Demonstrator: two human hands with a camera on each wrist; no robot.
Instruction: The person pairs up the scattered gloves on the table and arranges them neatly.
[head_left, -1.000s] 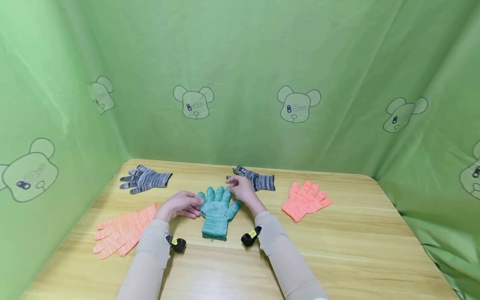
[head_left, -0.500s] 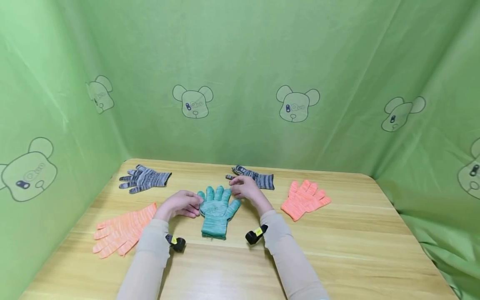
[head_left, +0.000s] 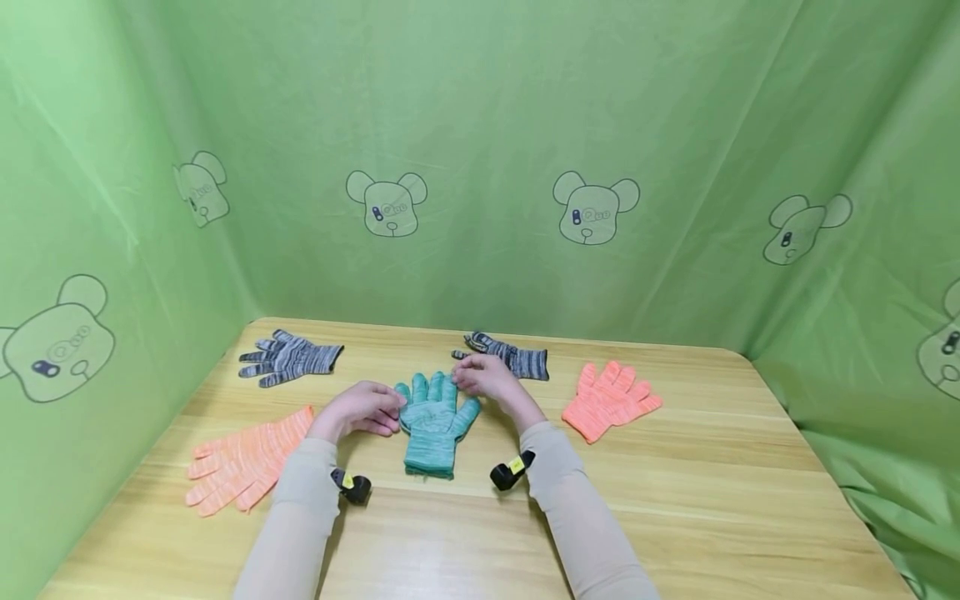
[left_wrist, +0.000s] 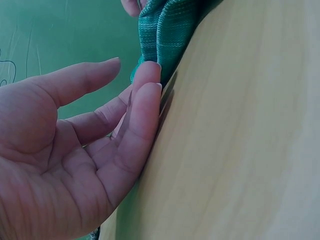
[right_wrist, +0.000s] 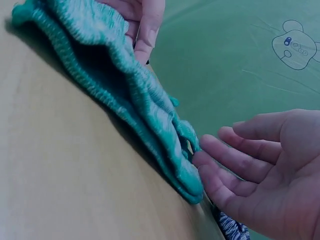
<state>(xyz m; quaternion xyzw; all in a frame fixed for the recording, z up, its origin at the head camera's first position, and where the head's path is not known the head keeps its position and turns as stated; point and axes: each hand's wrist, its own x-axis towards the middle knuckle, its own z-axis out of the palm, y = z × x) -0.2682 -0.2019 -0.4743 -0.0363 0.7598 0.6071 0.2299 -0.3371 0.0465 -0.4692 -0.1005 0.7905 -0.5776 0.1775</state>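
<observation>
A teal knit glove (head_left: 430, 425) lies on the table between my two hands, its fingers pointing away from me and its cuff towards me. In the right wrist view, two layers with a dark gap show along the glove's edge (right_wrist: 145, 110); I cannot tell whether these are one glove or two stacked. My left hand (head_left: 363, 408) is at its left side, fingertips at the outer finger and thumb apart in the left wrist view. My right hand (head_left: 491, 379) is at its upper right, fingers loosely bent and thumb apart, the fingertips near or touching the glove's fingers.
Grey striped gloves lie at the back left (head_left: 291, 358) and just behind my right hand (head_left: 528, 362). One orange glove (head_left: 243, 462) lies left, partly behind my left forearm; another orange glove (head_left: 611, 400) lies right. Green cloth walls (head_left: 480, 275) surround the wooden table (head_left: 712, 492).
My right hand and forearm have shifted slightly right, then the fingers came back a little left towards the teal glove's fingertips. The left hand and the gloves look almost unmoved.
</observation>
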